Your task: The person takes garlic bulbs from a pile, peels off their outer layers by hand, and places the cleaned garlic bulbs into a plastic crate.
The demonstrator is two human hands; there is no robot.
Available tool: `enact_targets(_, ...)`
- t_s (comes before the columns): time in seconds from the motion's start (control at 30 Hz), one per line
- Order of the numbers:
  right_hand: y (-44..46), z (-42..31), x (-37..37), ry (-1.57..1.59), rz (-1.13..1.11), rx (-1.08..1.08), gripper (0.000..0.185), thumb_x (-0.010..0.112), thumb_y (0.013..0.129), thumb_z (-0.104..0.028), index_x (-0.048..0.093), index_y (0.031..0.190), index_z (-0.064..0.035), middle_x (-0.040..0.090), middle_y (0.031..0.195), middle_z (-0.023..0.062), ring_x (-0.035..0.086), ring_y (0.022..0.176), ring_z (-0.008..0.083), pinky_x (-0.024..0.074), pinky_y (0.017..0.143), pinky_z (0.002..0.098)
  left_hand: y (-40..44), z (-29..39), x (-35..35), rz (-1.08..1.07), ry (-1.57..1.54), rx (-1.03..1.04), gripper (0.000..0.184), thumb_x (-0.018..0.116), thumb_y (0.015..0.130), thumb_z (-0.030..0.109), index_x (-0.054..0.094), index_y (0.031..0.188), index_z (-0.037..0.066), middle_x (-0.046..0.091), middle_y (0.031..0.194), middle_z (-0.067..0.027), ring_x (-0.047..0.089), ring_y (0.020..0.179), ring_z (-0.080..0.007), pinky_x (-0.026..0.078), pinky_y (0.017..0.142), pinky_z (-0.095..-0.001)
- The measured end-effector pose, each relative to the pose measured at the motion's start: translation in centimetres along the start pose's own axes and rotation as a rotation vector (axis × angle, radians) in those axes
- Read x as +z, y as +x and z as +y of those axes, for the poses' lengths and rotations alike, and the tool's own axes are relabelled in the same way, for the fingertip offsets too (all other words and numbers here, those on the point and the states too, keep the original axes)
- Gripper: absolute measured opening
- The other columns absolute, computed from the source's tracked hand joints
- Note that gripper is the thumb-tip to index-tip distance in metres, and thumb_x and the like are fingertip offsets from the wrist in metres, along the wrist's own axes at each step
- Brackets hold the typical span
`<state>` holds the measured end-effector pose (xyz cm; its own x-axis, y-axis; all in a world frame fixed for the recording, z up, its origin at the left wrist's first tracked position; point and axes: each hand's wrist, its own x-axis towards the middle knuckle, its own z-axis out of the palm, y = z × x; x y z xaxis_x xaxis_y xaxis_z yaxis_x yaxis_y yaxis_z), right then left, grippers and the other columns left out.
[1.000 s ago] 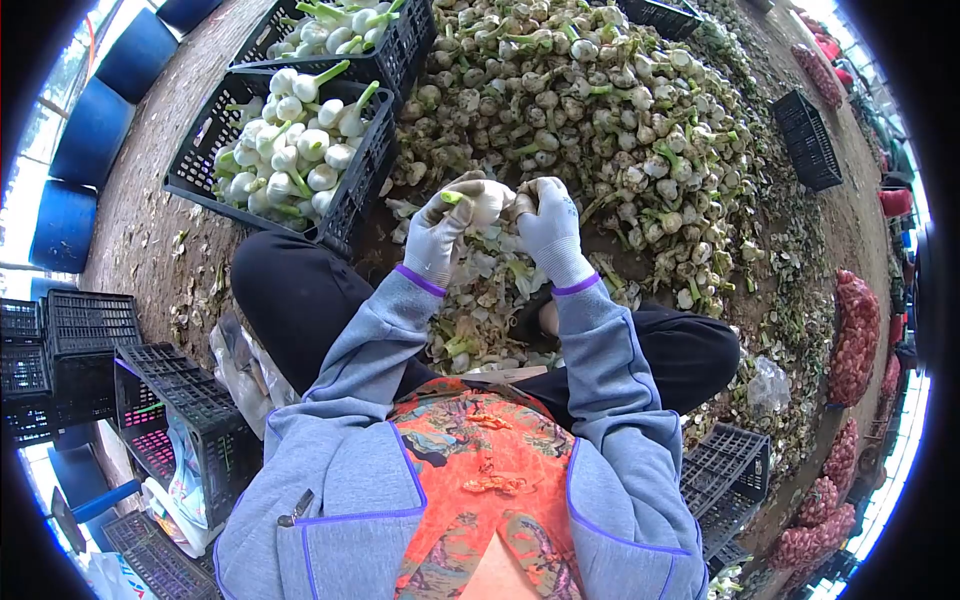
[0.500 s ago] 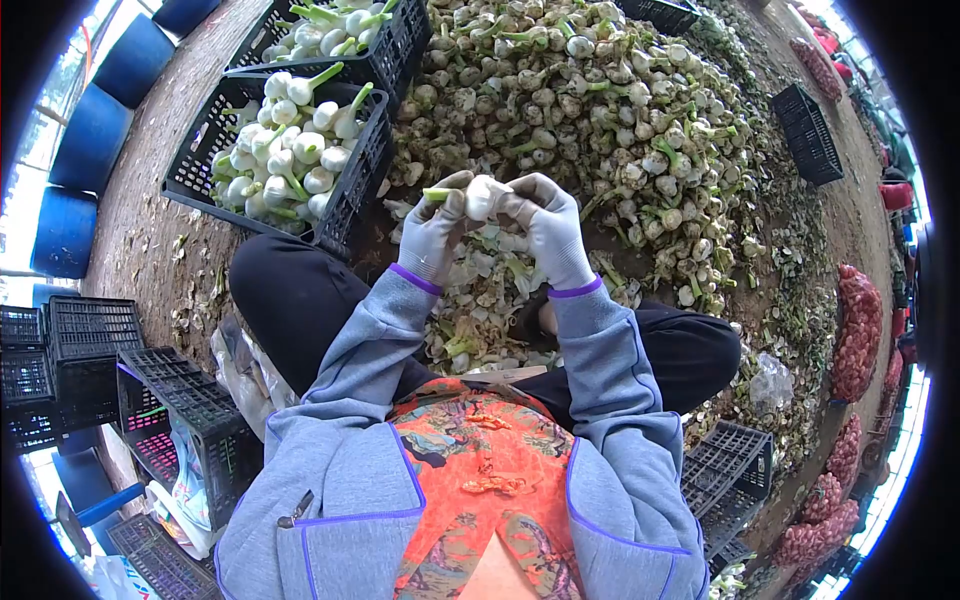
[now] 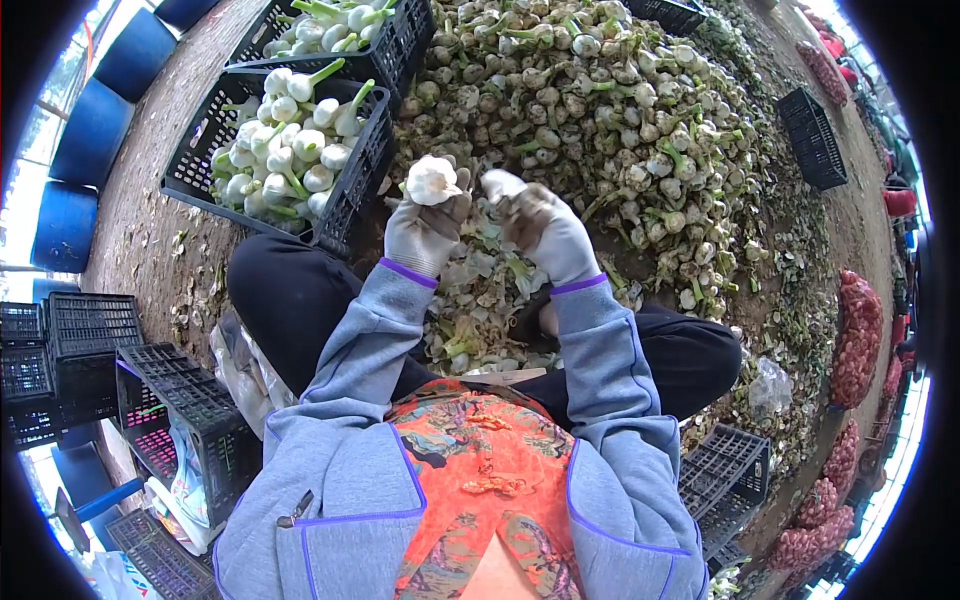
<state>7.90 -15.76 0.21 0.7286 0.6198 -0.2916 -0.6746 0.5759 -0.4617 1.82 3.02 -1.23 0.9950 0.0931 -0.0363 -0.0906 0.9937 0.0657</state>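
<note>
My left hand [image 3: 430, 222], in a white glove with a soiled grey palm, is closed around a clean white garlic bulb [image 3: 432, 181]. The bulb's rounded end faces up at me, and its stem is hidden in the grip. A short gap to the right, my right hand [image 3: 540, 225] wears a matching glove and has its fingers curled in. A whitish shape [image 3: 502, 185] shows at its fingertips; whether this is peeled skin or part of the glove I cannot tell. Beneath both hands lies a litter of garlic skins [image 3: 480, 290].
Beyond my hands spreads a large heap of unpeeled, dirty garlic [image 3: 600, 120]. A black crate [image 3: 205, 185] of clean white bulbs stands at the left, with another crate [image 3: 405, 60] behind it. Stacked black crates [image 3: 95, 325] are far left; red net sacks [image 3: 858, 340] line the right.
My hands have moved apart. The garlic bulb, earlier held sideways between both, is now in my left hand alone, turned with its rounded end up. My right hand's fingers have curled inward.
</note>
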Motion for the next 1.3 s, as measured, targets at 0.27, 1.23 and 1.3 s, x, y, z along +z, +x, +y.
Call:
enact_targets(0.27, 2.5, 3.1, -6.7, -1.791, 0.155, 0.149, 0.051, 0.069, 0.081, -0.031, 0.058, 0.123, -0.0042, 0.064, 0.113, 0.0204, 0.062, 0.106, 0.0316, 0.0474, 0.091, 0.0374, 2.3, 4.0, 1.7, 0.208, 0.056, 0.257, 0.037, 0.06, 0.091, 0.021, 0.054, 0.12, -0.001, 0.061, 0.117, -0.0186, 0.061, 0.104, -0.0377, 0.055, 0.089, -0.0493)
enact_targets(1.23, 9.7, -5.1, -20.9, -0.774, 0.992, -0.175, 0.03, 0.061, 0.086, -0.018, 0.064, 0.115, -0.0078, 0.067, 0.107, 0.0085, 0.063, 0.082, 0.0215, 0.0504, 0.071, 0.0354, 3.1, 0.0, -1.5, 0.29, 0.55, 0.049, 0.024, 0.051, 0.097, 0.013, 0.054, 0.121, 0.009, 0.064, 0.103, -0.0072, 0.065, 0.087, -0.0188, 0.056, 0.072, -0.0311)
enact_targets(1.3, 8.5, -4.8, -16.5, -0.487, 0.638, -0.133, 0.026, 0.061, 0.09, -0.021, 0.064, 0.114, -0.012, 0.067, 0.099, 0.0068, 0.064, 0.076, 0.0185, 0.0508, 0.063, 0.0348, 3.1, -1.0, -1.7, 0.327, 0.69, 0.063, 0.025, 0.054, 0.096, 0.012, 0.054, 0.12, 0.01, 0.062, 0.102, -0.0022, 0.064, 0.085, -0.0128, 0.054, 0.07, -0.0256)
